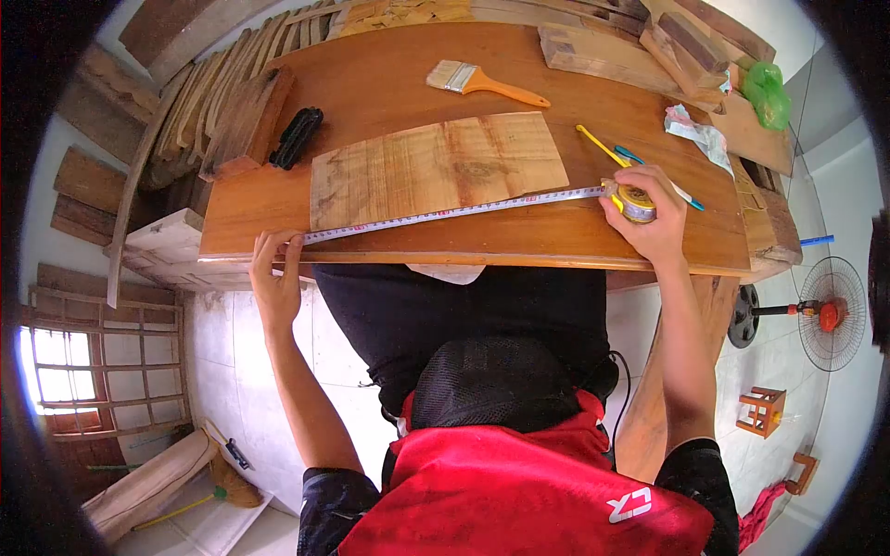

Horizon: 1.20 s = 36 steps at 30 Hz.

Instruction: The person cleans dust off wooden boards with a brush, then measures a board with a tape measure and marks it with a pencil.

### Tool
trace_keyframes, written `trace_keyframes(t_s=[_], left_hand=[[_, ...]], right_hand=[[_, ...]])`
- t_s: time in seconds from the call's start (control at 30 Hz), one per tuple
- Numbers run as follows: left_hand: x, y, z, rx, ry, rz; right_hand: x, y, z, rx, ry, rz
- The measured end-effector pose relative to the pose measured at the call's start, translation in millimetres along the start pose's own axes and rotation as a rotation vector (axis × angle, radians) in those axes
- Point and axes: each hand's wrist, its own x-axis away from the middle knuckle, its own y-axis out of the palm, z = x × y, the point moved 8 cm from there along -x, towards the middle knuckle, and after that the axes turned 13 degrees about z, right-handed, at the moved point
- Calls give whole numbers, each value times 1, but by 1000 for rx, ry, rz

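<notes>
A light wooden board (436, 171) lies flat on the brown table (371, 83). Stretched along the board's near edge is a white tape blade (445, 215), running past the board's right end. My left hand (278, 264) pinches the blade's left end by the board's lower left corner. At the right, my right hand (654, 218) grips the round yellow tape measure case (636, 202), from which the blade comes out. A yellow pencil-like stick (598, 141) and a blue pen (686, 196) lie beside my right hand, the pen partly hidden by it.
A paintbrush (487, 83) lies behind the board, and a black object (297, 137) sits to its left beside a thick wood block (248, 125). Wood pieces (621, 65), crumpled paper (700, 134) and a green bag (767, 95) are at the back right. A fan (830, 315) stands right.
</notes>
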Motion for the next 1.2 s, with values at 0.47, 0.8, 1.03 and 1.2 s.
trace_keyframes(t_s=[0.47,0.8,1.03,1.2], left_hand=[[0,1,-6,19,6,8],[1,0,0,17,14,-2],[1,-1,-2,47,13,5],[-1,0,-4,45,5,-4]], right_hand=[[0,-2,-3,12,-51,33],[-2,-3,-7,6,-82,32],[-2,-2,-6,5,-67,33],[-1,-2,-4,9,-57,36]])
